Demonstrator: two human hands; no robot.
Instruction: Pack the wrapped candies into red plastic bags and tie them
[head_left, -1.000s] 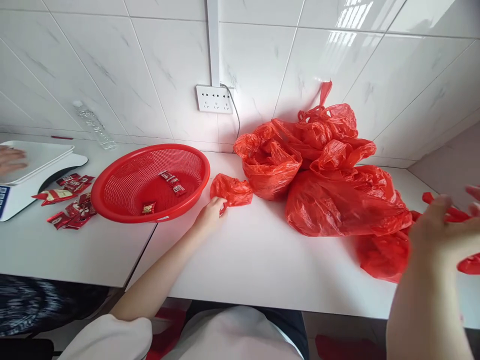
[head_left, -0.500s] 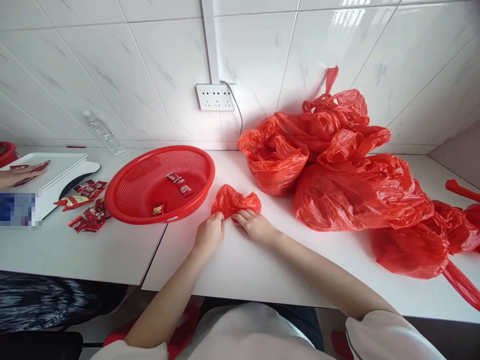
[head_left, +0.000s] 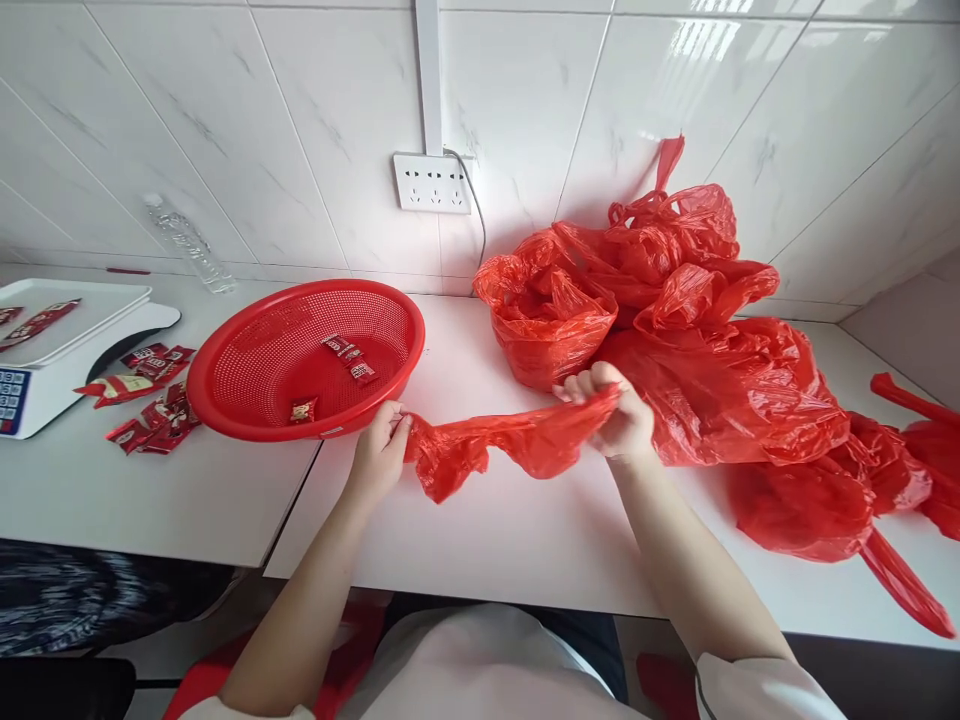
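Note:
A thin red plastic bag (head_left: pixel 502 440) is stretched sideways between my two hands, just above the white table. My left hand (head_left: pixel 381 450) pinches its left end, close to the front rim of the red colander (head_left: pixel 225 420). The right end is gripped by my right hand (head_left: pixel 619 412), in front of the filled red bags. Inside the colander lie a few small wrapped packets (head_left: pixel 349 358) and one brown-and-gold packet (head_left: pixel 304 410).
Filled red plastic bags (head_left: pixel 705 390) crowd the right side against the tiled wall. On the left are several red packets (head_left: pixel 154 415), a scale (head_left: pixel 82 375) with a white tray (head_left: pixel 82 315), and a clear bottle (head_left: pixel 191 245). A socket strip (head_left: pixel 433 183) hangs on the wall.
My hands have moved apart, the right one going right and up, pulling the crumpled bag out into a long strip. The other person's hand has left the tray at the left.

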